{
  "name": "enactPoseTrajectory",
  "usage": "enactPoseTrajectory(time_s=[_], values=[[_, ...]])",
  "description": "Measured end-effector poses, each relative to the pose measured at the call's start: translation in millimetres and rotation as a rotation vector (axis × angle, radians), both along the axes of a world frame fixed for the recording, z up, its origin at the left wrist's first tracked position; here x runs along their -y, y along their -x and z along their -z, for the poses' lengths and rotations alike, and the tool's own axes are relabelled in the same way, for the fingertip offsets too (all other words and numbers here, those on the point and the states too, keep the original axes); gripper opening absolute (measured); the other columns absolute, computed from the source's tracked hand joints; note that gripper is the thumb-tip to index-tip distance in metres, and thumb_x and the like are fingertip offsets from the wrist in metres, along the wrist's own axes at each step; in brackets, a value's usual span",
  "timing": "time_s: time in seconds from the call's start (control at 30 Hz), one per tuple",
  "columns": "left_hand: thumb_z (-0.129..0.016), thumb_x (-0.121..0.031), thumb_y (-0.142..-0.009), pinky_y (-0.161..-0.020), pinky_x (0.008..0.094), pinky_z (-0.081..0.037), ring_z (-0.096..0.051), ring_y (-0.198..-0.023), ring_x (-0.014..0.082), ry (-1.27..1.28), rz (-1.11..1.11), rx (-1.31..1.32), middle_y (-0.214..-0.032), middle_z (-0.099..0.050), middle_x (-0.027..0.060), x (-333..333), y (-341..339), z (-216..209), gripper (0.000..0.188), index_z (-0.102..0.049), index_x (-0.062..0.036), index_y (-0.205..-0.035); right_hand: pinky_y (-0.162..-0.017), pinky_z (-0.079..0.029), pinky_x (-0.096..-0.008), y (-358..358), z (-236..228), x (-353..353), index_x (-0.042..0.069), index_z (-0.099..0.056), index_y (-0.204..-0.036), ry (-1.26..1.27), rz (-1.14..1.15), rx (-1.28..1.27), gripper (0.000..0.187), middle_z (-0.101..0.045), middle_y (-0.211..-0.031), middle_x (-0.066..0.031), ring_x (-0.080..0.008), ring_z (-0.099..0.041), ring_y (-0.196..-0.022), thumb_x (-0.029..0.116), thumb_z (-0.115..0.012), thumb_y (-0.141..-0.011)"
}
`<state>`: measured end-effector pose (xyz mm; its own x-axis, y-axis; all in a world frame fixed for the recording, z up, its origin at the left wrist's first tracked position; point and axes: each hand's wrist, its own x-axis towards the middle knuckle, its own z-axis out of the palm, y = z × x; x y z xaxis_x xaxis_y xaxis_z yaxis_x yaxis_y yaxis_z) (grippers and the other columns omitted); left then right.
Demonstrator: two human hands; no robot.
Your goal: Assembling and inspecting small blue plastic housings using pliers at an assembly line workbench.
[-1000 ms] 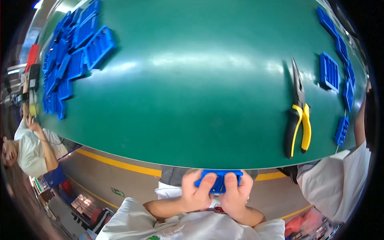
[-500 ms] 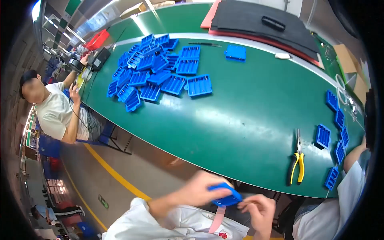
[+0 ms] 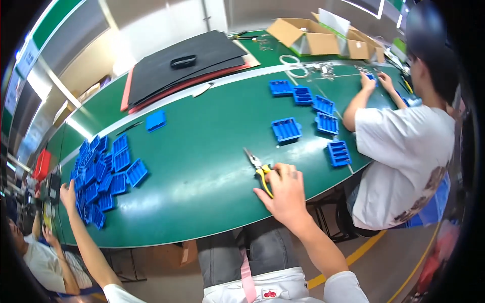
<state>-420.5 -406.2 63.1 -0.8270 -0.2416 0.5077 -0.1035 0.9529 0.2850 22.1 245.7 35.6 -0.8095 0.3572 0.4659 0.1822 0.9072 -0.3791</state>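
My right hand (image 3: 287, 197) lies over the yellow-and-black handles of the long-nose pliers (image 3: 260, 170), thumb on one side and fingers on the other. The pliers rest on the green table, jaws pointing away and left. My left arm stretches out to the left, and my left hand (image 3: 68, 196) is at the near-left edge of a heap of blue slotted battery cases (image 3: 103, 177). Its visible fingers look extended and apart; whether they touch a case is hard to see. A single blue battery case (image 3: 286, 131) sits beyond the pliers.
Several more blue cases (image 3: 323, 104) line the table's right side, near a co-worker (image 3: 399, 151) handling a blue piece. Another person (image 3: 50, 267) sits at far left. A flat blue piece (image 3: 156, 121), black sheets (image 3: 177, 70), tweezers (image 3: 129, 128) and cardboard boxes (image 3: 323, 43) lie farther back.
The view has swung right. My left hand has moved from my lap, where it held a blue case, out to the heap. My right hand has come onto the pliers.
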Motion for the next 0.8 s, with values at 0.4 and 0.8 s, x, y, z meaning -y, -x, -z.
enactPoseTrajectory(time_s=[0.4, 0.8], values=[[-0.063, 0.003, -0.076, -0.095, 0.0398, -0.043, -0.057, -0.106, 0.0350, -0.050, 1.210, -0.124, -0.108, -0.061, 0.0177, -457.0, -199.7, -44.0, 0.025, -0.061, 0.0013, -0.100, -0.082, -0.047, -0.0441, -2.3, 25.4, -10.5, -0.002, -0.055, -0.095, 0.275, 0.013, -0.266, 0.024, -0.054, -0.107, -0.0210, -0.0376, -0.054, -0.100, 0.015, -0.067, -0.082], [-0.085, -0.024, -0.062, -0.105, 0.0463, -0.035, -0.034, -0.134, 0.0385, 0.010, 1.636, 0.118, -0.146, -0.035, 0.0202, -670.5, -271.3, 19.5, 0.081, -0.049, -0.0054, -0.132, -0.080, -0.047, -0.0344, -4.6, 30.3, -9.4, -0.004, -0.062, -0.095, 0.585, 0.154, -0.585, 0.019, -0.055, -0.110, -0.0156, -0.0273, -0.059, -0.092, 0.012, -0.067, -0.086]])
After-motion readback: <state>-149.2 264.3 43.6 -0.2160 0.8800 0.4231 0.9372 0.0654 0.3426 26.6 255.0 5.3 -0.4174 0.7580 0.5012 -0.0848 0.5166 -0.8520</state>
